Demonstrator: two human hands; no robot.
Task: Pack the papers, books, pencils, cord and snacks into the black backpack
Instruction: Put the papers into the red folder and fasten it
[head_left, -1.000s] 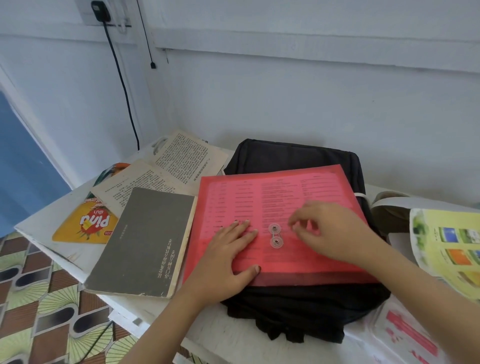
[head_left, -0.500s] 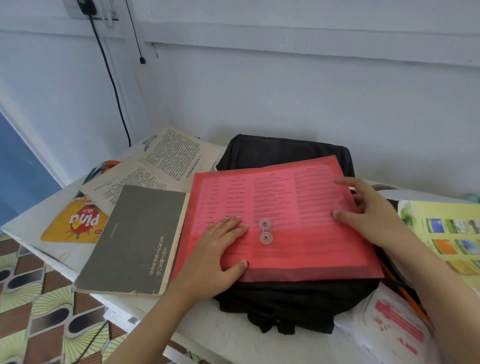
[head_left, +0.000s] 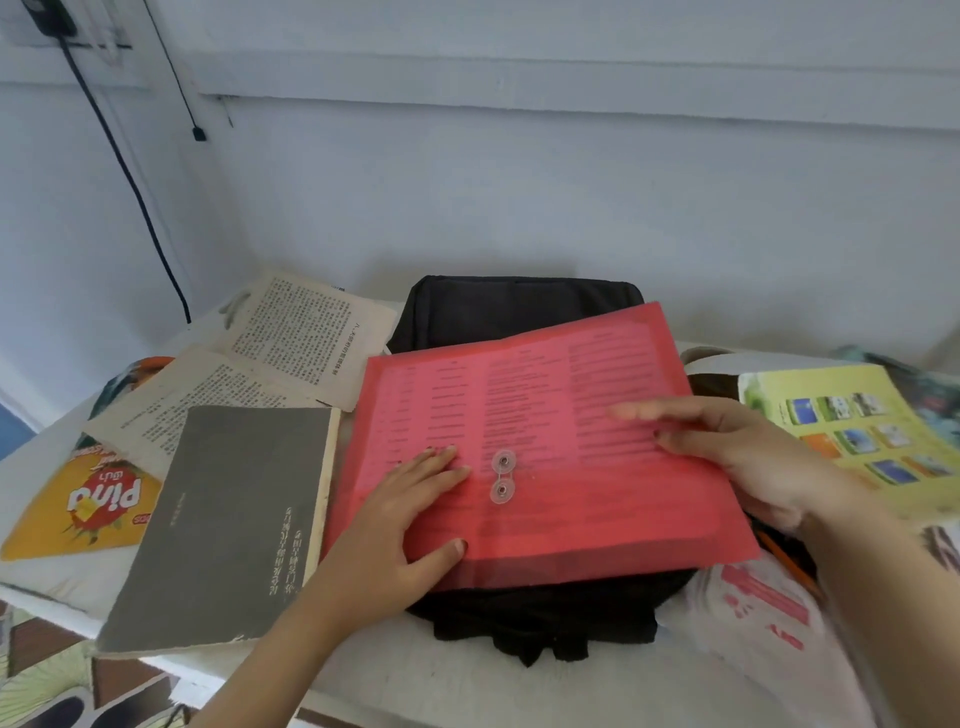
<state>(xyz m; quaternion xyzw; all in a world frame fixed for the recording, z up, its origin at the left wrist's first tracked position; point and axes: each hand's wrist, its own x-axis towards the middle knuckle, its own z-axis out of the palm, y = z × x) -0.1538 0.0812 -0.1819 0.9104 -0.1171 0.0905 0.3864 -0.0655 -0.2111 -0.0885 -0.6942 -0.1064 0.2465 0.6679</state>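
Observation:
The black backpack (head_left: 519, 312) lies flat on the white table (head_left: 467, 686). A red translucent folder (head_left: 545, 405) with papers inside rests on top of it. My left hand (head_left: 410, 519) lies flat on the folder's left part, beside the string clasp. My right hand (head_left: 727, 457) reaches over the folder's right edge with its fingers stretched out on the surface; it is blurred. A grey book (head_left: 234, 519) lies left of the folder, with loose printed pages (head_left: 306, 332) behind it and a yellow snack bag (head_left: 88, 499) at the far left. An orange pencil (head_left: 784, 556) shows under my right wrist.
A yellow-green brochure (head_left: 841, 415) lies at the right, and a white packet with red print (head_left: 753, 608) sits near the front right. A black cord (head_left: 130, 176) hangs down the wall at the left. The table's front-left edge drops to a patterned floor.
My right hand left the string clasp and moved to the folder's right side. The folder has turned slightly on the backpack. My left hand stayed flat on it.

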